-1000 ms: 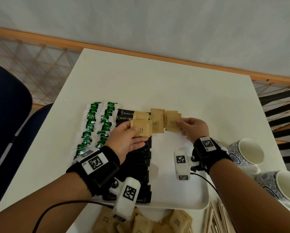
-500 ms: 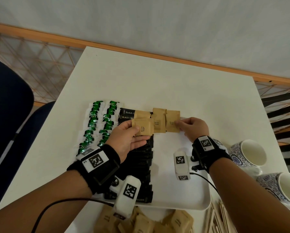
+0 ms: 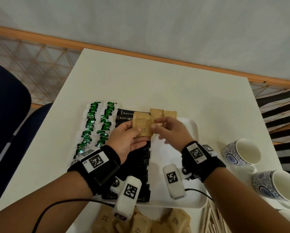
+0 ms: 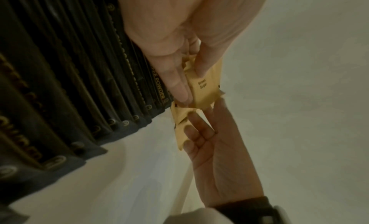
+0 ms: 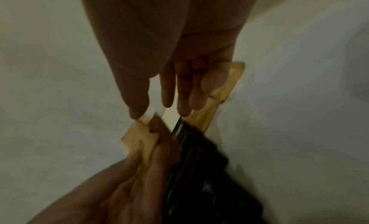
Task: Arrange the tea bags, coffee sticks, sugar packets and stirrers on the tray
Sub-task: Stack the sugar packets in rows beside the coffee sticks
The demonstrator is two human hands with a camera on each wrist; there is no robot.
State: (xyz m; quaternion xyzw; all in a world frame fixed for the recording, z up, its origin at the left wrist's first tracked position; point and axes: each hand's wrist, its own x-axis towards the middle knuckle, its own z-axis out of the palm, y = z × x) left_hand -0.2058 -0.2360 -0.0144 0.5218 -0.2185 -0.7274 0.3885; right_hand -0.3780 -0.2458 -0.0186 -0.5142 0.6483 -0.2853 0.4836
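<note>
My left hand [image 3: 139,137] holds a small stack of brown sugar packets [image 3: 143,130] above the white tray [image 3: 191,165], pinched between thumb and fingers [image 4: 179,88]. My right hand [image 3: 155,123] has its fingers nearly straight. Its thumb and forefinger sit either side of the top packet's corner [image 5: 157,116], with a gap still showing. A few sugar packets [image 3: 164,113] lie along the tray's far edge. Black coffee sticks [image 3: 140,165] fill the tray's middle column. Green tea bags [image 3: 97,125] lie in two columns at the left.
Loose sugar packets [image 3: 140,221] are heaped on the table in front of the tray, with wooden stirrers [image 3: 213,216] beside them. Two blue patterned cups [image 3: 241,152] [image 3: 275,185] stand to the right. A dark blue chair [image 3: 6,115] is at the left.
My right hand let go of the packet laid at the far edge and drew back left to the stack in my left hand. The left hand hardly moved.
</note>
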